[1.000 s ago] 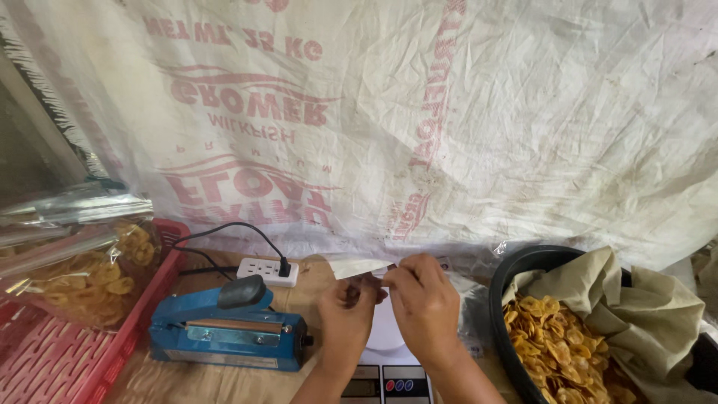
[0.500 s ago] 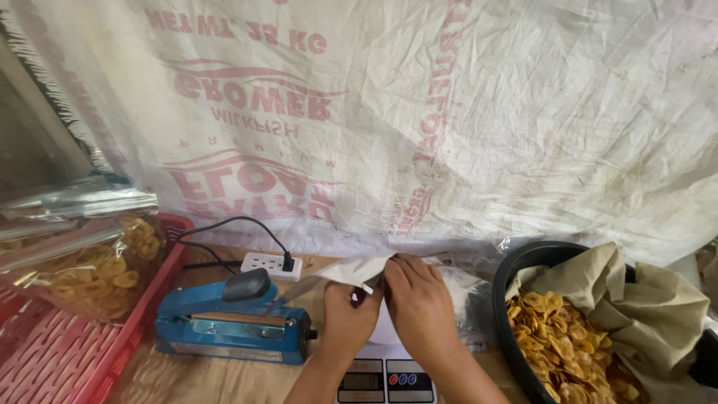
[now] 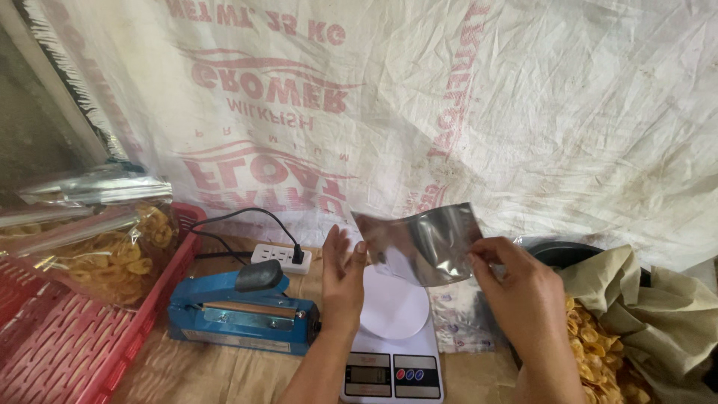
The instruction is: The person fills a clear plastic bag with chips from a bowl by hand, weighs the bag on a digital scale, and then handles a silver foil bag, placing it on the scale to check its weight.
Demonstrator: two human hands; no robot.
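Above the white kitchen scale (image 3: 394,340) on the bench (image 3: 194,370), both hands hold up an empty clear plastic pouch (image 3: 422,241). The left hand (image 3: 342,280) has its fingers spread flat against the pouch's left edge, thumb behind; the right hand (image 3: 523,288) pinches the right edge between thumb and fingertips. The pouch hangs a little tilted in front of the white woven sack sheet (image 3: 464,112). Just left of the scale sits a blue impulse sealer (image 3: 239,310), with a white power strip (image 3: 280,256) behind it. A red crate (image 3: 60,344) holds filled chip bags (image 3: 90,251). To the right, loose banana chips (image 3: 594,352) lie in a lined dark tub (image 3: 565,254).
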